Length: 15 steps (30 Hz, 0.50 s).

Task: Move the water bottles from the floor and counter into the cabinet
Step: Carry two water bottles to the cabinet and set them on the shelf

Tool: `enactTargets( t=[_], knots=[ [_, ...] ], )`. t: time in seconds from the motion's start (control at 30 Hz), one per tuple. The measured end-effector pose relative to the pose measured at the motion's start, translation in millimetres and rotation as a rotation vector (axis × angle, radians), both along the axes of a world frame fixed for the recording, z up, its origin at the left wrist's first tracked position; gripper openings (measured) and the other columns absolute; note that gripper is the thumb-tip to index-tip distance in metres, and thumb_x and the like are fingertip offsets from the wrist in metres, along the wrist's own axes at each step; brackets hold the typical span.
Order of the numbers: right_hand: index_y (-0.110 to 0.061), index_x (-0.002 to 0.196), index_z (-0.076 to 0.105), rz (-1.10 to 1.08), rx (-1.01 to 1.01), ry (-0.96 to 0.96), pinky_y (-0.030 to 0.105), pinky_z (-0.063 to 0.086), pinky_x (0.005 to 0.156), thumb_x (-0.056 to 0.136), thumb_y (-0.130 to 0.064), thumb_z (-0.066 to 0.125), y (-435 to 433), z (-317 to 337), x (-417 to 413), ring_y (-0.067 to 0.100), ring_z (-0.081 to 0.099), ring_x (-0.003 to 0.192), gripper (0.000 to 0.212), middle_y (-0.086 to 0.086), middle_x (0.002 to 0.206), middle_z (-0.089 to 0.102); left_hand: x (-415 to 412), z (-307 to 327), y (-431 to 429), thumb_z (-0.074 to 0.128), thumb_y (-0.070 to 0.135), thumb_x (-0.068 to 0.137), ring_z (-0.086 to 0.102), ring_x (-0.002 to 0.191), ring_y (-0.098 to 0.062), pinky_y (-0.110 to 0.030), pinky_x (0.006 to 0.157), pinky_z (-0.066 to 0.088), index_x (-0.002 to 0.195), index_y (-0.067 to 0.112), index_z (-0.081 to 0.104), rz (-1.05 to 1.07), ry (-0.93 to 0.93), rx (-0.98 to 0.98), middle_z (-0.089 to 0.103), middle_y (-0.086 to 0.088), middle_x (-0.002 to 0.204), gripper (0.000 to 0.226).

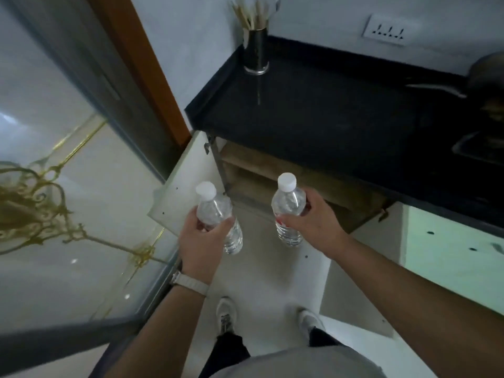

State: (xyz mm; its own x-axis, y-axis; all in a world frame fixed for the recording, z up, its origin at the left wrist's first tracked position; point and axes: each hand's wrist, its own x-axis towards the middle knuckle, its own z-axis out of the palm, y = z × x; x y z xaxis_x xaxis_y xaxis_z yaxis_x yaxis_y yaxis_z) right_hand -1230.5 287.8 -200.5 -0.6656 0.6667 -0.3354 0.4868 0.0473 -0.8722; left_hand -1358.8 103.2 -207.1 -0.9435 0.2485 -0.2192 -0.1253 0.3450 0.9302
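2 water bottles carried upright: one gripped by left hand [200, 241], one by right hand [313, 222]. Cabinet [272, 181] open; neither placed yet. No other bottles seen.

A dark cylindrical holder [255, 51] is standing upright on the black counter [327, 110], well beyond the left hand [201, 241] and the right hand [313, 222]. Pale sticks [251, 12] are poking out of its top. On the wall further right, a white socket plate [387, 30] is showing. A dark pan [488, 75] is sitting far to the right of the right hand, its handle [436, 88] pointing left. Left of the left hand, a glass panel [68, 255] is carrying a gold scrollwork pattern [32, 203], and a brown wooden frame [136, 58] is rising beyond it. Below the hands, 2 white shoes [226, 313] are showing side by side.
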Motion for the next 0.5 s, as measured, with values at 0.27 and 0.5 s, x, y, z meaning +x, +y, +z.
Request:
enactTargets(
  t=[0.27, 0.5],
  knots=[
    [-0.041, 0.112, 0.051, -0.265, 0.02, -0.077, 0.019, 0.049, 0.074, 0.071, -0.034, 0.087, -35.3, 6.9, -37.7, 0.003, 0.065, 0.092, 0.055, -0.015, 0.102, 0.066, -93.8, -22.6, 7.3, 0.085, 0.036, 0.075, 0.068, 0.098, -0.017, -0.033, 0.085, 0.056, 0.117, 0.024, 0.068, -0.308, 0.027, -0.084, 0.073, 0.005, 0.105, 0.047],
    [-0.039, 0.112, 0.048, -0.376, 0.042, -0.12, 0.018, 0.046, 0.071, 0.072, -0.037, 0.086, -31.8, 4.4, -45.3, 0.002, 0.063, 0.089, 0.055, -0.018, 0.099, 0.064, -126.3, -37.7, 29.3, 0.084, 0.03, 0.075, 0.068, 0.089, -0.008, -0.023, 0.072, 0.051, 0.107, 0.024, 0.068, -0.441, 0.026, -0.095, 0.073, 0.007, 0.096, 0.036]
  ],
)
